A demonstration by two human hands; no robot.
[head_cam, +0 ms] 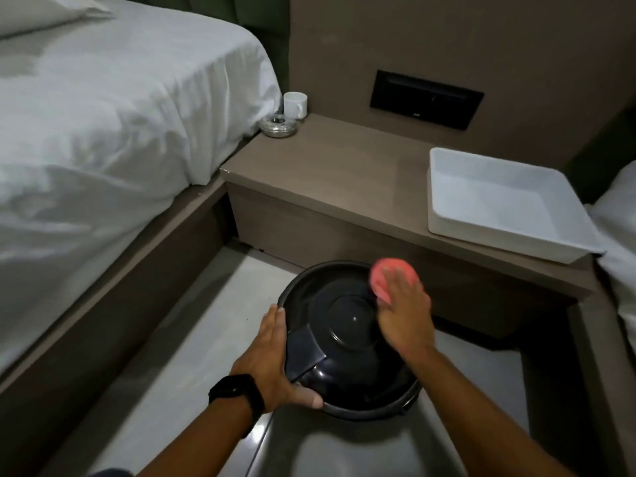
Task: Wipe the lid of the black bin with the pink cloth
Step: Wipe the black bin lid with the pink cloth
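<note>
Left hand (pixel 272 356) flat against the light, slick bin lid (pixel 347 325) at its near-left rim; right hand (pixel 404 315) presses the soft pink cloth (pixel 383 275) at the far-right edge.

I am looking into a bedroom, most likely a hotel room. A bed (pixel 113 108) with white sheets fills the left, a second white bed edge (pixel 616 235) shows at far right, and a low brown counter (pixel 344 173) between them carries a white mug (pixel 295 104), a glass ashtray (pixel 278 125) and a white tray (pixel 444 187) below a black wall panel (pixel 426 98).
</note>
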